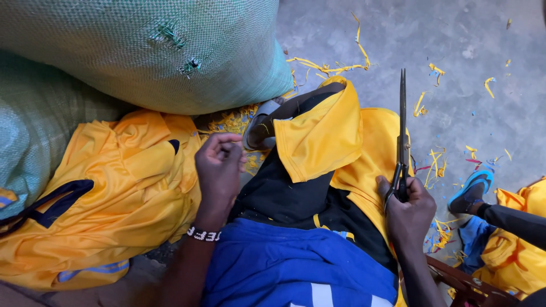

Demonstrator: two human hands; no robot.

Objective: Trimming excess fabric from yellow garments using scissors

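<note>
Holding: your right hand [410,213] grips black scissors [402,136], fingers wrapped through the loops.
Blades: pressed together, long axis running up, away from you, points past the yellow garment [330,136] on your lap.
Garment: just left of the blades, folded edge between both hands.
Left hand [219,165]: fingers curled in, fingertips pinched together; whether they hold a thread, you cannot tell.
Nearer hand: right.

a garment workshop floor: stuffed woven sacks [142,51], yellow garments [114,187], fabric scraps [438,165] on concrete.
</note>
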